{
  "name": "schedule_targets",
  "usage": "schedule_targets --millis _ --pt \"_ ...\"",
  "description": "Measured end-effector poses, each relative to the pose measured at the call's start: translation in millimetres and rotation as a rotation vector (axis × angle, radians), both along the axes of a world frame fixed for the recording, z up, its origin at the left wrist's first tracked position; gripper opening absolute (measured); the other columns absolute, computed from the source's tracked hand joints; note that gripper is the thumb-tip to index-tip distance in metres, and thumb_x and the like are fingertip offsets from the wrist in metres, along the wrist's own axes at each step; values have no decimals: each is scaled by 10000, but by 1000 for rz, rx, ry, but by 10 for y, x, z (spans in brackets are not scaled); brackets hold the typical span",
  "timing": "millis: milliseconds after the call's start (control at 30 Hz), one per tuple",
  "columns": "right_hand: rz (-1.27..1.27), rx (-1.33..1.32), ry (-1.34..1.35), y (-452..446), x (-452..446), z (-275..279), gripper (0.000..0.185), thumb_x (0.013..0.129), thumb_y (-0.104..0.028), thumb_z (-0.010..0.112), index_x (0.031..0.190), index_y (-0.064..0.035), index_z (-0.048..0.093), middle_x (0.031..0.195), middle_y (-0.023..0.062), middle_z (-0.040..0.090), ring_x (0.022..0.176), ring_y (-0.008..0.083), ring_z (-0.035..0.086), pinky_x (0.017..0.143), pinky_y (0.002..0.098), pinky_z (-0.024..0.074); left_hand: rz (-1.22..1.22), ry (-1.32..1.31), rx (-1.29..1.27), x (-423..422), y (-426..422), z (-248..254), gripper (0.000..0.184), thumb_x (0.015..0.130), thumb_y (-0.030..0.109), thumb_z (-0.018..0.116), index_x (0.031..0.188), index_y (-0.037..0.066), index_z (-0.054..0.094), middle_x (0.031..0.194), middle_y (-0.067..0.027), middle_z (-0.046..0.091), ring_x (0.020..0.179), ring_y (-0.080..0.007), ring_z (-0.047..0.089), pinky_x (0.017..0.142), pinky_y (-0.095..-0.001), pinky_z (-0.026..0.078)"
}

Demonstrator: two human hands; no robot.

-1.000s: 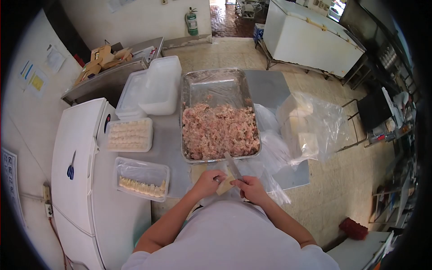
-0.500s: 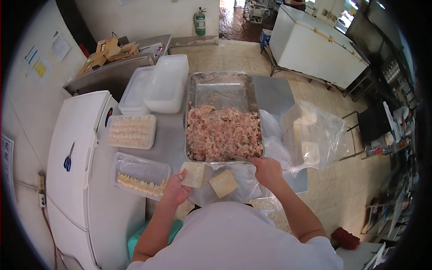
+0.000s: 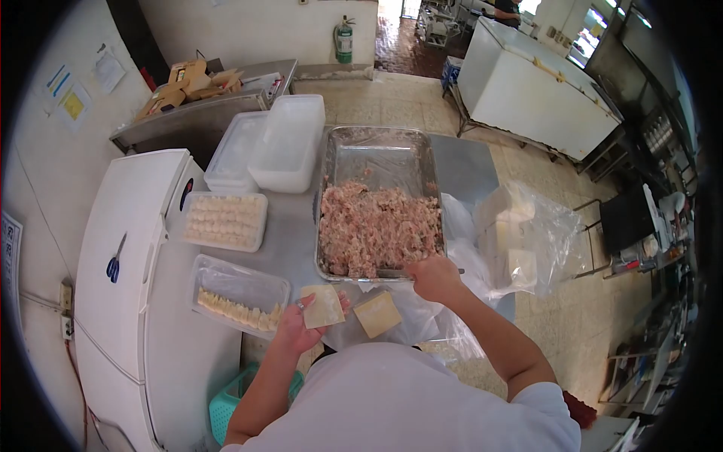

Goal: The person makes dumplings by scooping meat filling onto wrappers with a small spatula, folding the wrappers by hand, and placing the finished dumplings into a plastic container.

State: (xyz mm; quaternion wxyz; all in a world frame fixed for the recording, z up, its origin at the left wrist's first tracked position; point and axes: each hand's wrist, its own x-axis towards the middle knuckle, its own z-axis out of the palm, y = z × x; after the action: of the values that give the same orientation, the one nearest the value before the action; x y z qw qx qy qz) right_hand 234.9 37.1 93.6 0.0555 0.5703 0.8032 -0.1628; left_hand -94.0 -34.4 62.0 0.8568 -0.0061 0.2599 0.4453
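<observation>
On the palm of my left hand (image 3: pixel 297 331) lies a square dough wrapper (image 3: pixel 324 306), its fingers supporting it from beneath. My right hand (image 3: pixel 437 279) is closed around a flat metal tool (image 3: pixel 388 274), whose blade reaches into the near edge of the ground meat filling (image 3: pixel 380 226). That filling covers the near part of a deep metal tray (image 3: pixel 321 162). Between my hands, a stack of square wrappers (image 3: pixel 378 314) rests on plastic film. Left of my left hand, a clear plastic container (image 3: pixel 226 279) holds a row of folded dumplings (image 3: pixel 241 310).
A filled dumpling container (image 3: pixel 224 220) and stacked plastic boxes (image 3: pixel 285 147) stand left of the tray. Bagged wrapper stacks (image 3: pixel 512 233) sit at the right. A white refrigerator (image 3: pixel 113 264) flanks the table; a teal basket (image 3: pixel 226 410) is below. A person (image 3: pixel 507 10) stands far back.
My left hand has turned palm up, with the wrapper now lying flatter across it. My right hand has shifted slightly left, and the tool's blade has come to the tray's near edge.
</observation>
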Motion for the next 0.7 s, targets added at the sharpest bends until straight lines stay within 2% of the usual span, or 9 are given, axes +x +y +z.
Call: schedule_targets --millis 133,267,367,467,567,667,700 --pt "-18 -7 172 28 67 -107 100 809 -123 591 844 -111 683 861 139 723 832 359 695 731 500 530 -34 275 23 -6 21 -12 495 1070 179 446 1453 -127 378 1424 -269 534 1340 -412 529 1171 -523 418" --pt "-141 -60 337 -8 95 -257 91 792 -98 565 807 -77 652 816 159 697 803 384 671 690 512 495 19 313 25 -2 52 -65 490 1075 201 459 1448 -113 404 1406 -269 552 1304 -402 564 1143 -492 450" --pt "-159 -91 517 -60 119 -380 135 810 -84 562 847 -45 686 781 172 683 763 364 665 671 463 497 95 235 6 -20 108 -160 484 1083 233 446 1436 -96 425 1393 -267 561 1293 -401 572 1134 -483 459" --pt "-252 -263 616 -80 116 -397 246 931 -115 597 1111 -37 745 728 101 678 688 204 642 674 347 509 144 115 -5 12 226 -81 484 1093 272 421 1427 -78 441 1386 -268 565 1294 -399 572 1127 -485 464" --pt "-351 -253 763 -121 103 -451 256 944 -96 596 1146 -38 743 696 61 639 676 142 593 655 319 495 151 146 25 25 335 -151 487 1104 295 391 1424 -68 448 1377 -258 575 1289 -395 576 1122 -491 465" --pt "-415 -228 802 -189 8 -201 270 938 -107 604 1163 -43 740 708 70 660 668 170 611 655 333 499 179 184 -32 140 452 -58 479 1110 289 373 1423 -65 450 1359 -239 594 1265 -384 592 1112 -489 473" --pt "-402 -153 755 -219 -30 -101 244 922 -101 598 1110 -50 744 750 95 683 703 226 638 663 364 509 170 198 -20 174 489 -64 473 1111 283 368 1422 -63 451 1353 -233 599 1256 -380 598 1109 -487 476"
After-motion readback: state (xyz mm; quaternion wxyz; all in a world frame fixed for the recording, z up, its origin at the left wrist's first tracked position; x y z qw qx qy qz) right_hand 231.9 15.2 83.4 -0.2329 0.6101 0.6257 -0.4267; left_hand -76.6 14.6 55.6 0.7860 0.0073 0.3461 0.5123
